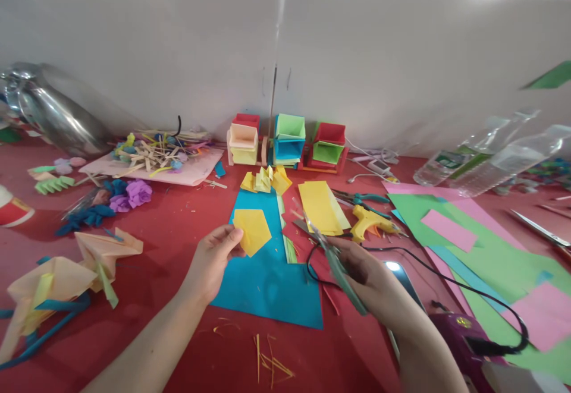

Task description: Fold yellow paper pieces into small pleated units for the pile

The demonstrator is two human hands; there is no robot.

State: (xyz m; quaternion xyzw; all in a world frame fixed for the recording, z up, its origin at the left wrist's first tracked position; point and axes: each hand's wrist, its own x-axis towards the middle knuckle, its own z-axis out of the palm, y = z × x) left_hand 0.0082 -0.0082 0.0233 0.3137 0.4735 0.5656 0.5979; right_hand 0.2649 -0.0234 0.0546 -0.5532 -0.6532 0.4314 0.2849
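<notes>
My left hand point(219, 257) pinches a small yellow paper piece point(253, 230) with angled edges, thumb on top, above the blue paper point(267, 295). In my right hand point(363, 271) is a pair of scissors point(335, 262) with grey-green handles; its blades point up and left, apart from the yellow piece. Just beyond the blades lies a stack of yellow paper rectangles point(322, 206). Folded yellow paper pieces point(266, 179) rest at the far end of the blue paper. Thin yellow paper scraps point(270, 363) lie near the front edge.
Folded paper boxes point(289, 140) stand against the white partition point(143, 42). On the right are a yellow glue gun point(372, 222), pliers point(368, 197), a black cable point(439, 268), coloured sheets point(473, 220) and plastic bottles point(504, 158). A metal jug point(66, 113) and paper crafts point(57, 286) are at left.
</notes>
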